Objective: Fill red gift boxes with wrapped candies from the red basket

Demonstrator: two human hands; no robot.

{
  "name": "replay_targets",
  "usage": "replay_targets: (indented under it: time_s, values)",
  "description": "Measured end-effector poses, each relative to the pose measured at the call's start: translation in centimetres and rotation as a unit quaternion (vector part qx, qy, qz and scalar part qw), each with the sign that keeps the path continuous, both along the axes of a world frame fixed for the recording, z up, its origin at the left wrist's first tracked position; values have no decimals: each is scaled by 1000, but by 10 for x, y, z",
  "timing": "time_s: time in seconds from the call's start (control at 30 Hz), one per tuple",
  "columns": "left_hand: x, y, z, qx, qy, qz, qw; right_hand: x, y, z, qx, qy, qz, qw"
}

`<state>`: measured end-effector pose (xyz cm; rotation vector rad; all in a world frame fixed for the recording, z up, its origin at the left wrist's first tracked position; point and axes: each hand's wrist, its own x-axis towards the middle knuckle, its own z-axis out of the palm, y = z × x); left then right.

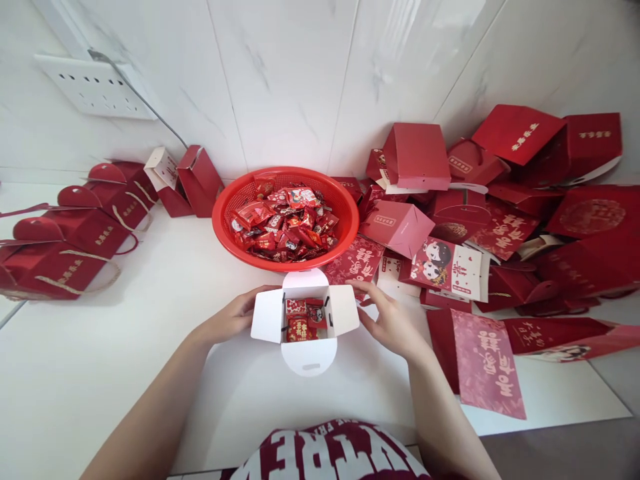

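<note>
A small cardboard gift box [323, 341] with a white inside stands on the table before me, its flaps folded outward. Several red-wrapped sweets [300, 328] lie at the bottom of it. My left hand [231, 319] grips the box at its left side, the fingertips partly hidden behind the flap. On the opposite side my right hand [387, 317] holds the box by the right flap, thumb and fingers curled around its edge. Just behind the box is a red plastic basket [223, 237] heaped with wrapped sweets [285, 223].
Closed red gift boxes [85, 237] with rope handles line the left, with two narrow boxes [200, 180] near the wall. A loose pile of red boxes [423, 157] and printed cartons [490, 363] covers the right. A socket panel [95, 87] with a cable is on the tiled wall.
</note>
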<state>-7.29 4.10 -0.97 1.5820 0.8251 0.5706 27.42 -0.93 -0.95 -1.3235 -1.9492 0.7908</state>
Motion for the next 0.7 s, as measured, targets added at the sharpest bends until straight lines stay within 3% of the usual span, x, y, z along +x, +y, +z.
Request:
replay_targets:
  time_s: [0.2, 0.37, 0.57, 0.7]
  values:
    - [9, -5, -15, -51, -69, 5, 996, -9, -3, 6, 40, -52, 121, 991]
    - [25, -12, -11, -56, -97, 11, 994, -23, -5, 10, 43, -70, 176, 981]
    - [33, -17, -6, -66, -91, 17, 994, -39, -10, 1, 42, -1, 148, 988]
    - [38, -22, -9, -60, -113, 30, 991, -54, -16, -9, 0, 93, 61, 994]
